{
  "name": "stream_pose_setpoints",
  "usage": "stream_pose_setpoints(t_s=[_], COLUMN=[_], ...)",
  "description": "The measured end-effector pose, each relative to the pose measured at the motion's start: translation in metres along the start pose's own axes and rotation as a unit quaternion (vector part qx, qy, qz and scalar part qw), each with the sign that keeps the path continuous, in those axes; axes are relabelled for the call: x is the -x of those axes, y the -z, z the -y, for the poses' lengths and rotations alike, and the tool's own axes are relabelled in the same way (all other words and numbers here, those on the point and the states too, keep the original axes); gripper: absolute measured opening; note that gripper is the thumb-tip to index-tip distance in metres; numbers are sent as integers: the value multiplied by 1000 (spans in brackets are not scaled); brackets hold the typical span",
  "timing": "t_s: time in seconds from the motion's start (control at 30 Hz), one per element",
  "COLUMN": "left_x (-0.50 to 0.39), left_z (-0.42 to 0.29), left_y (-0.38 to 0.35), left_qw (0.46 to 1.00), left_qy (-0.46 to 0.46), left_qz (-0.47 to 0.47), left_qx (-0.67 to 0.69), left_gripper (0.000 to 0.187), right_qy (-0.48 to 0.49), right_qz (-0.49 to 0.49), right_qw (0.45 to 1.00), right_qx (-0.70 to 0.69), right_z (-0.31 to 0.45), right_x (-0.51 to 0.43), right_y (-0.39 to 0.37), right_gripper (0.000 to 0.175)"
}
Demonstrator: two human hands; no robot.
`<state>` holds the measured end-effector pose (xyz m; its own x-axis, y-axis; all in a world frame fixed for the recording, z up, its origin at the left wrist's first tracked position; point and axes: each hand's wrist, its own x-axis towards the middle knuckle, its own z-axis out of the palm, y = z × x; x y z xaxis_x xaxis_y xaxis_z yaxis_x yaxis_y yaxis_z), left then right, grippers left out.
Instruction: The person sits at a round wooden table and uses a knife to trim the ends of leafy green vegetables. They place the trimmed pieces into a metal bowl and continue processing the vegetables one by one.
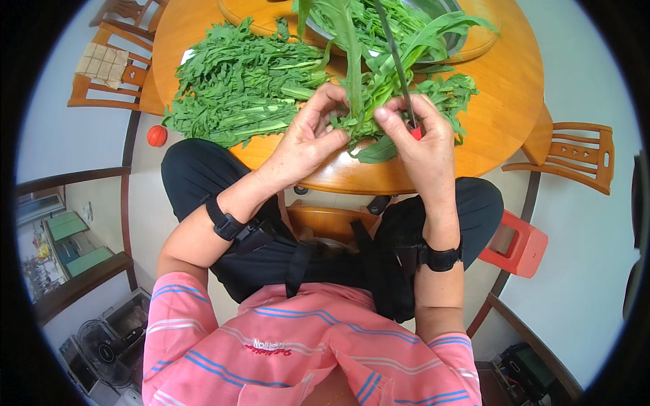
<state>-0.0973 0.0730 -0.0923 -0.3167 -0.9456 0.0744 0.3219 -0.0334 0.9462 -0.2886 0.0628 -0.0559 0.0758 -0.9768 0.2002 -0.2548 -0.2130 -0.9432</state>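
Over the table's near edge, my left hand (312, 137) pinches a bunch of leafy greens (363, 109) with long, jagged leaves, near its lower end. My right hand (424, 129) holds a knife (398, 61) with a red handle, mostly hidden in the palm. Its narrow blade points up and away from me. The right thumb and fingertips also touch the bunch. To the left lies a large pile of similar greens (249, 81), stems towards the right. A smaller heap of greens (454, 94) rests beyond my right hand.
At the far side of the round wooden table (508, 111), a metal bowl (454, 35) holds greens on a raised round wooden board (482, 43). Wooden chairs (579, 152) stand around. A red plastic stool (525, 246) is by my right knee; a small orange ball (157, 136) lies left.
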Motion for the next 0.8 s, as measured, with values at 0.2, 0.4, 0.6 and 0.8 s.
stream_pose_setpoints(t_s=[0.2, 0.4, 0.6, 0.8], left_x=[-1, -2, -3, -5], left_z=[-2, -6, 0, -1], left_y=[1, 6, 3, 4], left_qw=[999, 995, 998, 986], left_qy=[-2, 59, 42, 161], left_qz=[23, 11, -15, 30], left_qx=[31, 79, -33, 30], left_gripper=[39, 50, 52, 42], right_qy=[-80, -56, -8, -1], right_qz=[19, 34, 46, 13], right_qw=[996, 997, 997, 999], right_qx=[-40, -48, 63, -29], right_z=[-8, -4, -2, -7], right_x=[0, 0, 3, -2], right_y=[-3, -2, -5, 8], right_gripper=[19, 16, 18, 24])
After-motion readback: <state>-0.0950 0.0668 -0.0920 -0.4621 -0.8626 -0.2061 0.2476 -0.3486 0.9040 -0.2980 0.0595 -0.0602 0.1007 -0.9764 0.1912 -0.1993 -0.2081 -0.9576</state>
